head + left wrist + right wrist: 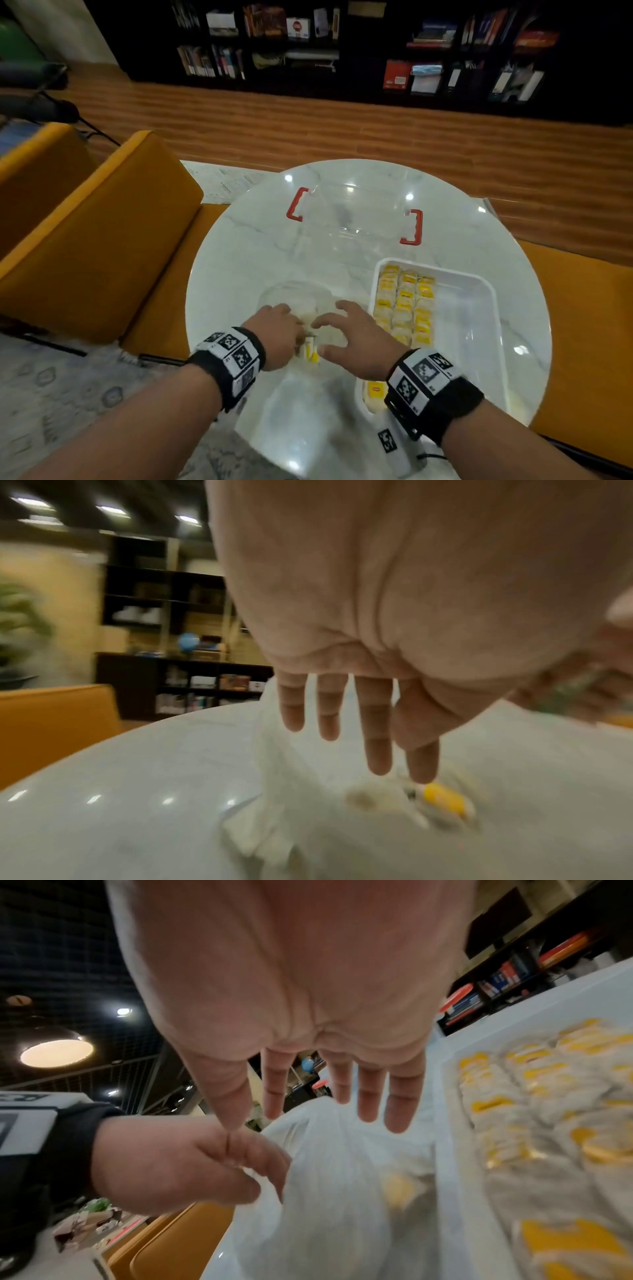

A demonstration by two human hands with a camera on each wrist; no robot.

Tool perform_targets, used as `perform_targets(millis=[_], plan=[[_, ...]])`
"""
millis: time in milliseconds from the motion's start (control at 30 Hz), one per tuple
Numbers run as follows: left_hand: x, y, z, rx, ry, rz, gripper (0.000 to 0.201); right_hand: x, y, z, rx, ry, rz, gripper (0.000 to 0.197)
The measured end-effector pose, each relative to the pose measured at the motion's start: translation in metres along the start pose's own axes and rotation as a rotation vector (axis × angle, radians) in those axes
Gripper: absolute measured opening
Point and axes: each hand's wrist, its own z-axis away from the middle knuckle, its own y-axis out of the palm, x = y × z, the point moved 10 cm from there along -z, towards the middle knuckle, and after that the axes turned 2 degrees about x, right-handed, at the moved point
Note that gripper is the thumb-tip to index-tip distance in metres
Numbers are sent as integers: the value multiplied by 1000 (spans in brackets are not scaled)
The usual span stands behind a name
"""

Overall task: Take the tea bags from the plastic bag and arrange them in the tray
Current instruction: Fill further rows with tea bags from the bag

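A clear plastic bag [294,298] lies on the round white table [246,246], left of the white tray [479,284]. Rows of yellow-tagged tea bags [406,308] fill the tray's left half. My left hand [274,329] reaches into the bag's near end with straight fingers [377,737], their tips just above a loose tea bag [441,800]. My right hand [346,329] hovers over the bag [342,1164] with fingers [369,1096] spread, holding nothing. The loose tea bag [397,1188] shows blurred through the plastic. The tray's tea bags [534,1110] sit just right of that hand.
A clear box with red handles [356,216] stands at the far side of the table. Orange upholstered seats [102,222] flank the table on the left and right. Dark bookshelves [342,41] line the far wall. The tray's right half [462,325] holds no tea bags.
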Motion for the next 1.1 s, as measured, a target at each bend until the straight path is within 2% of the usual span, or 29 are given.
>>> perform_targets(millis=[100,167,267,333,400,467,600,733,900,1100], plan=[[-13,20,7,20,111,-242,37,2,27,-6,108,91,87,48],[-17,27,13,0,138,-262,38,-1,38,-9,136,163,174,52],[-21,33,17,34,144,-232,40,-4,41,-13,88,231,222,54],[-18,29,12,29,137,-170,39,0,42,-15,64,210,227,45],[-14,17,2,-32,155,-84,35,4,44,-15,54,185,234,38],[-13,6,-8,-65,176,-64,27,1,43,-14,25,205,215,39],[-26,4,-23,47,255,-164,44,-2,46,-12,16,221,205,40],[-21,14,-37,186,190,-87,46,-5,41,-7,-25,236,172,42],[-26,21,-43,152,275,-214,72,-9,37,-3,-55,247,156,47],[-29,24,-45,76,300,-200,55,-7,32,2,-62,232,165,47]])
